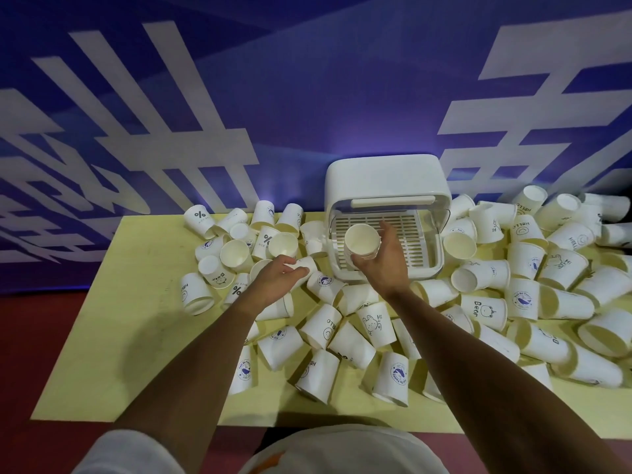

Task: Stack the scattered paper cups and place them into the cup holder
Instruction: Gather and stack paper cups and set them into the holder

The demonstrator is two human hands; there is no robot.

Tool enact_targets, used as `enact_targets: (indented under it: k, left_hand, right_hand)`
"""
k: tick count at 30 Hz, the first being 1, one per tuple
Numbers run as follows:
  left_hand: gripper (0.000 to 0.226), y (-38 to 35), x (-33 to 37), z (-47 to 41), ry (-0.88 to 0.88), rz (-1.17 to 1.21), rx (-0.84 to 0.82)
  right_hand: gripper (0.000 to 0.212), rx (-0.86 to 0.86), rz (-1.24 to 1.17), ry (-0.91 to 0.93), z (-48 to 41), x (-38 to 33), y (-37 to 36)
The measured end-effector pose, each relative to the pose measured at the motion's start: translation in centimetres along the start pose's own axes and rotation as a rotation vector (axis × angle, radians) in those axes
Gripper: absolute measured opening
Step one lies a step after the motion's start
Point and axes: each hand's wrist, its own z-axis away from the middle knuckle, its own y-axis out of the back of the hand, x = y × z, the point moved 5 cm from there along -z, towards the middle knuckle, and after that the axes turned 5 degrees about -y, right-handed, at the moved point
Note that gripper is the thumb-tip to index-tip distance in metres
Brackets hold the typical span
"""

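While our right hand (383,265) gripped a small stack of cups (361,238) upright before the slatted tray of the white cup holder (386,176) at frame centre, we curled our left hand (273,282) round a single cup (306,265) lying just left of it. Loose cups (485,311) littered the yellow table (136,336) across both sides.

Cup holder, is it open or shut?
Open. The cup holder has its lid lifted up, and the slatted tray inside shows.
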Motion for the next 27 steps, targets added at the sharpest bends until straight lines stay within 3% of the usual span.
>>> enact_targets:
  k: [10, 27]
  left_hand:
    - [0.047, -1.3, -1.0, -0.3, 0.041, 0.015, -0.024]
    - [0.045, -1.9, -1.0, -0.8, 0.048, -0.025, -0.004]
  right_hand:
    - [0.070, 0.020, 0.122, 0.018, -0.3, 0.0, -0.8]
    - [0.083, -0.046, 0.024, -0.110, -0.6, 1.3, -2.6]
